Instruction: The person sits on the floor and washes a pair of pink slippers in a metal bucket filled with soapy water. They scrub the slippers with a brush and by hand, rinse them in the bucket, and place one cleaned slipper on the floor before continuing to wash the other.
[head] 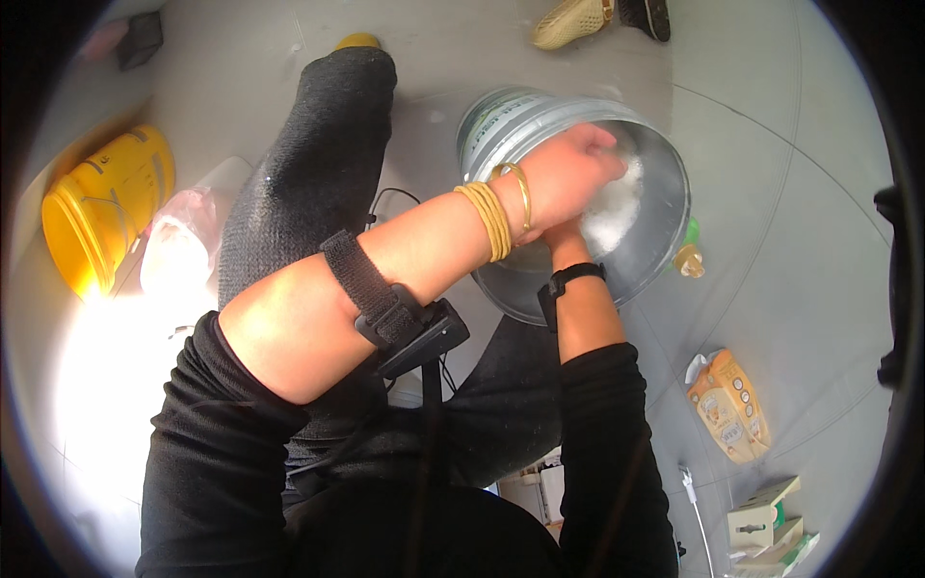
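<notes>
A plastic bucket [661,242] with writing on its outer wall stands before me, its mouth tilted towards me. White foam [614,217] floats inside it. My left hand [571,173] is in the bucket's mouth with curled fingers; whether anything is in its grasp is hidden. Below it, my right hand [562,230] reaches in, bent at the wrist and mostly covered by the left. A golden bangle and a wound yellow cord [485,220] circle my left wrist. A black strap [578,273] is on my right wrist.
Right of the bucket is a green bottle with a beige top [689,260]. An orange soft pack [730,408], a white cable [694,498] and an opened carton [766,524] lie on the right floor. Leftwards are a yellow bucket [108,209] and a plastic bag [181,246]. Another person's shoe [574,22] shows above.
</notes>
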Demonstrator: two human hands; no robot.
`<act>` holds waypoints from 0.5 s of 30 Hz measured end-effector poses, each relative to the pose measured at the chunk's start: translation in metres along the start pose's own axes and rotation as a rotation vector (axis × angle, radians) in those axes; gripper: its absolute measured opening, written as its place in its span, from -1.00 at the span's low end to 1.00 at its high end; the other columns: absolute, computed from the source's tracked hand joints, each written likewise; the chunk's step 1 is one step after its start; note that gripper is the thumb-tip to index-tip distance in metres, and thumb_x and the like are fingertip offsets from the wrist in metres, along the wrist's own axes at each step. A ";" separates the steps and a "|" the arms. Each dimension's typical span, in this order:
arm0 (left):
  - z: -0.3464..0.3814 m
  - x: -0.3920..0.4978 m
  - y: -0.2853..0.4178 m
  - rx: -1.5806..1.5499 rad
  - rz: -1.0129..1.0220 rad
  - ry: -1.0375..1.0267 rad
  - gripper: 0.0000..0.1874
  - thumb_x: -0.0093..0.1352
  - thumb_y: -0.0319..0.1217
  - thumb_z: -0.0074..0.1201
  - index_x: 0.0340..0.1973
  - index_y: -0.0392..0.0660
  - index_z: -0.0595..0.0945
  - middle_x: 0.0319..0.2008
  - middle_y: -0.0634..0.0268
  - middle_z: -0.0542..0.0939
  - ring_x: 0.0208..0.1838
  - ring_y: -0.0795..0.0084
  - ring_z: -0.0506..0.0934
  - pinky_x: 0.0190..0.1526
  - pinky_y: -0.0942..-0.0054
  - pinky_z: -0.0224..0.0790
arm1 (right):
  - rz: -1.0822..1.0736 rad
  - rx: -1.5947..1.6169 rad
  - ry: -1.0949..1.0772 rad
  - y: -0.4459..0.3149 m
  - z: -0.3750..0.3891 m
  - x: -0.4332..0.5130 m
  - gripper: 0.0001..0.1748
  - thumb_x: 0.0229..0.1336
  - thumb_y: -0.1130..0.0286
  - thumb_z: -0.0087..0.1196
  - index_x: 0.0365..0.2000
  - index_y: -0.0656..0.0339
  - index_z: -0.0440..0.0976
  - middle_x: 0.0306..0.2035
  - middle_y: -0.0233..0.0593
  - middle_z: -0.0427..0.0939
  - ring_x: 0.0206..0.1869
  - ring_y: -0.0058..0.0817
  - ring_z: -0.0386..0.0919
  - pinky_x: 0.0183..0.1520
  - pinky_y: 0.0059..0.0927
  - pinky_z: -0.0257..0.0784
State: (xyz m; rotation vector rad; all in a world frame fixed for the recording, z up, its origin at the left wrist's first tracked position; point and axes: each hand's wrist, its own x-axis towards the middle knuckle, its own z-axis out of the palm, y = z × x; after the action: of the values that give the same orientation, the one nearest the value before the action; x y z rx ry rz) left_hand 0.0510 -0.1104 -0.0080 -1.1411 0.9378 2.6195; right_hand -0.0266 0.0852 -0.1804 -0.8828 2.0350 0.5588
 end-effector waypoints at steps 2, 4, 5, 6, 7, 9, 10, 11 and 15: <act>-0.001 0.002 -0.002 0.014 0.024 -0.013 -0.50 0.41 -0.22 0.05 0.19 -0.18 0.41 0.05 0.24 0.46 0.13 0.44 0.37 0.17 0.45 0.23 | -0.032 -0.018 -0.018 0.001 0.010 0.012 0.07 0.06 0.09 0.18 0.43 0.08 -0.21 0.31 0.19 0.05 0.30 0.00 0.16 0.26 -0.07 0.20; -0.001 0.004 -0.003 0.021 0.031 -0.030 -0.49 0.40 -0.21 0.06 0.19 -0.18 0.41 0.08 0.24 0.45 0.16 0.43 0.36 0.20 0.44 0.21 | -0.071 -0.035 -0.045 0.004 0.012 0.018 0.04 0.06 0.14 0.18 0.43 0.10 -0.16 0.28 0.17 0.14 0.26 -0.02 0.24 0.23 -0.10 0.25; -0.002 0.007 -0.002 0.016 0.023 -0.041 -0.49 0.40 -0.20 0.06 0.19 -0.18 0.41 0.10 0.23 0.44 0.17 0.42 0.36 0.20 0.44 0.20 | -0.096 -0.045 -0.067 0.005 0.008 0.017 0.02 0.06 0.17 0.18 0.43 0.12 -0.14 0.26 0.17 0.19 0.24 -0.03 0.29 0.21 -0.12 0.28; 0.000 0.007 -0.003 0.006 0.014 -0.039 -0.48 0.40 -0.20 0.07 0.19 -0.18 0.41 0.12 0.23 0.43 0.18 0.41 0.35 0.21 0.45 0.20 | -0.124 -0.043 -0.091 0.008 0.001 0.013 0.01 0.06 0.19 0.18 0.42 0.13 -0.11 0.25 0.16 0.23 0.22 -0.04 0.33 0.20 -0.13 0.31; 0.001 0.008 -0.004 0.016 -0.006 -0.043 -0.48 0.40 -0.20 0.06 0.19 -0.18 0.41 0.11 0.22 0.44 0.19 0.40 0.35 0.21 0.44 0.19 | -0.149 0.021 -0.052 0.010 -0.008 0.006 -0.01 0.07 0.21 0.19 0.42 0.14 -0.09 0.23 0.15 0.28 0.19 -0.05 0.37 0.18 -0.15 0.34; 0.004 0.008 -0.009 0.011 -0.036 -0.011 -0.48 0.40 -0.20 0.06 0.19 -0.18 0.41 0.11 0.22 0.45 0.21 0.39 0.34 0.23 0.44 0.17 | -0.145 0.271 0.033 0.017 -0.034 -0.020 -0.04 0.07 0.26 0.19 0.42 0.17 -0.04 0.20 0.13 0.36 0.15 -0.08 0.46 0.14 -0.18 0.39; 0.005 0.008 -0.013 0.046 0.005 -0.004 -0.46 0.39 -0.22 0.05 0.21 -0.22 0.40 0.09 0.14 0.47 0.05 0.36 0.48 0.12 0.41 0.29 | -0.175 0.464 0.145 0.020 -0.048 -0.038 -0.05 0.07 0.29 0.19 0.41 0.18 -0.02 0.19 0.12 0.41 0.13 -0.09 0.50 0.13 -0.19 0.42; 0.006 0.008 -0.017 0.041 -0.018 0.002 -0.45 0.38 -0.22 0.05 0.22 -0.23 0.39 0.08 0.10 0.48 -0.04 0.35 0.51 0.07 0.39 0.33 | -0.200 0.752 0.126 0.021 -0.060 -0.058 -0.05 0.06 0.35 0.18 0.42 0.18 -0.03 0.17 0.07 0.42 0.11 -0.14 0.51 0.10 -0.23 0.44; 0.011 0.001 -0.037 0.133 -0.087 0.086 -0.30 0.37 -0.14 0.05 0.31 -0.27 0.29 0.12 -0.05 0.45 -0.15 0.26 0.58 0.02 0.24 0.41 | -0.283 1.555 0.126 0.019 -0.106 -0.139 -0.05 0.02 0.57 0.13 0.42 0.16 -0.02 0.10 -0.13 0.44 0.03 -0.35 0.51 -0.03 -0.40 0.50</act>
State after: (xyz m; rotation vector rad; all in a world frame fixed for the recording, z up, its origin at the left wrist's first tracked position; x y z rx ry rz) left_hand 0.0563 -0.0741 -0.0214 -1.2396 1.0367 2.4174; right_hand -0.0386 0.0814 -0.0050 -0.1746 1.6853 -1.1569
